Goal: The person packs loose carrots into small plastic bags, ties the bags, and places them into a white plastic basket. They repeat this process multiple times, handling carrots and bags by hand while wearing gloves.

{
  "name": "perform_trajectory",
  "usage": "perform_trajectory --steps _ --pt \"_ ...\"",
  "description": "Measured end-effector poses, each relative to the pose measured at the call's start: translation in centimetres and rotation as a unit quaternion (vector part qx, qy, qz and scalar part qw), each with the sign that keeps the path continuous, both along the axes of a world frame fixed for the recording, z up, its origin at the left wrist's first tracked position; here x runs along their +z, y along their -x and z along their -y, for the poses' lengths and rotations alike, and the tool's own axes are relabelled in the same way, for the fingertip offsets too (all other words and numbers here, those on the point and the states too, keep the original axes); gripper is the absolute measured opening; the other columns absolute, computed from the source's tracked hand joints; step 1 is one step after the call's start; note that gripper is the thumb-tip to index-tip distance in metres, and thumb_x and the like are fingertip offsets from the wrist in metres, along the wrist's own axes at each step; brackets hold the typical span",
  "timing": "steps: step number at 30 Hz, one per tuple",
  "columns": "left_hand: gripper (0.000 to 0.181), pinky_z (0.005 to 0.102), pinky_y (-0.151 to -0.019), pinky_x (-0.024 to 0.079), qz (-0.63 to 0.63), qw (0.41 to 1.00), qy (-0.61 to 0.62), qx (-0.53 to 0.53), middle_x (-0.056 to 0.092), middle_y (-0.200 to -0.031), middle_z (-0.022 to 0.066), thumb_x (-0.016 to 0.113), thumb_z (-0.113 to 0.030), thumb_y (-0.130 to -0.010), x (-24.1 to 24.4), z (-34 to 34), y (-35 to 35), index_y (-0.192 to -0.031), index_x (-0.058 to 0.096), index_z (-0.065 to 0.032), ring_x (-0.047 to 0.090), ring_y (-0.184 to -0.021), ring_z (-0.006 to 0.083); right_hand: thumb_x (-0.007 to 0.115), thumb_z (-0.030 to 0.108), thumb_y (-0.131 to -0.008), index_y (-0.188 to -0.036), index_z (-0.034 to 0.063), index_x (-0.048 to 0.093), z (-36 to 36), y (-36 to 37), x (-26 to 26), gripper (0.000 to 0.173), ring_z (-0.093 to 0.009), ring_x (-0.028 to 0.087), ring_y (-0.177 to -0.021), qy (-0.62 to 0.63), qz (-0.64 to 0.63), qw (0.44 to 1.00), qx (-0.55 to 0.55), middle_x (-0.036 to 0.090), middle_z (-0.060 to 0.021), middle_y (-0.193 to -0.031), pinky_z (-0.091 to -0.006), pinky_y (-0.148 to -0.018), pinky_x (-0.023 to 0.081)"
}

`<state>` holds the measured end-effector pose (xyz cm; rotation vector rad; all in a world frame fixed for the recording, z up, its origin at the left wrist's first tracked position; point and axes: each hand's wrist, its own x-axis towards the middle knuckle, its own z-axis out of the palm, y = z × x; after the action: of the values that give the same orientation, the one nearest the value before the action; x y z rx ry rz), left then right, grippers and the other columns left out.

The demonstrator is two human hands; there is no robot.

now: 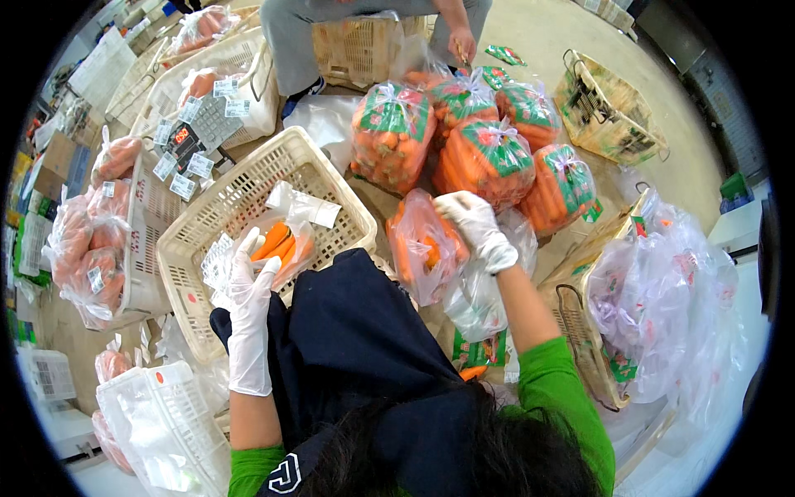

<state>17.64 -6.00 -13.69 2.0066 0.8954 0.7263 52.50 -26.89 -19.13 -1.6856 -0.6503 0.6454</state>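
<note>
White gloves cover both of my hands. My left hand (251, 273) is at a clear plastic bag of carrots (279, 242) over the near part of a cream plastic crate (357, 217), thumb and fingers around the bag's left side. Labels on white backing (217, 264) lie in the crate beside that hand. My right hand (469, 217) is at the upper right edge of an open bag of carrots (425, 248) to the right of my lap; its fingertips are curled, and whether they pinch the film is unclear. Several tied carrot bags (484, 164) with green printed panels stand just beyond it.
A scale with a lit display (183, 140) and stuck labels stands at the upper left, near crates of bagged carrots (102, 236). Another person's hand (461, 43) holds something small at the top. A crate draped with empty plastic bags (658, 298) stands at the right.
</note>
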Motion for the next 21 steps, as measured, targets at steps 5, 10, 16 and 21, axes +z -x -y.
perform_trajectory --steps 5,10,16,21 --pt "0.055 0.0291 -0.091 0.041 0.004 0.999 0.031 -0.011 0.048 -0.123 0.0127 0.06 -0.012 -0.085 -0.4 -0.1 -0.3 -0.134 0.037 -0.0035 0.053 -0.106 0.0181 0.057 0.027 -0.088 -0.081 0.0027 0.067 -1.9 7.4 8.8 0.027 -0.012 0.059 -0.065 0.08 0.184 0.975 0.098 0.064 -0.0059 -0.069 -0.0242 -0.063 0.046" --pt "0.052 0.0311 -0.091 0.041 0.017 0.999 0.049 0.009 0.049 -0.121 0.013 0.062 -0.011 -0.081 0.4 0.7 -0.9 -0.129 0.043 -0.0048 0.05 -0.109 0.0197 0.062 0.013 -0.081 -0.086 0.0023 0.065 -2.5 12.7 12.5 0.012 -0.016 0.063 -0.071 -0.063 0.21 0.953 0.207 0.065 -0.0087 -0.076 -0.0268 -0.067 0.049" --pt "0.053 0.0326 -0.094 0.038 -0.003 1.0 0.009 0.019 0.051 -0.119 0.0163 0.064 -0.018 -0.081 -0.5 0.3 0.0 -0.128 0.044 -0.0041 0.049 -0.11 0.0243 0.06 0.009 -0.08 -0.1 0.004 0.061 -2.2 18.5 24.5 0.02 -0.023 0.063 -0.082 -0.331 0.065 0.881 0.332 0.064 -0.0108 -0.088 -0.0309 -0.073 0.05" --pt "0.055 0.0318 -0.094 0.039 -0.03 0.999 -0.005 0.024 0.053 -0.118 0.0149 0.065 -0.021 -0.08 0.0 0.2 -0.7 -0.128 0.044 -0.0042 0.051 -0.108 0.0217 0.052 0.003 -0.079 -0.1 0.0003 0.059 -0.5 21.8 29.4 0.022 -0.022 0.061 -0.086 -0.4 0.046 0.836 0.374 0.063 -0.0125 -0.093 -0.03 -0.079 0.047"
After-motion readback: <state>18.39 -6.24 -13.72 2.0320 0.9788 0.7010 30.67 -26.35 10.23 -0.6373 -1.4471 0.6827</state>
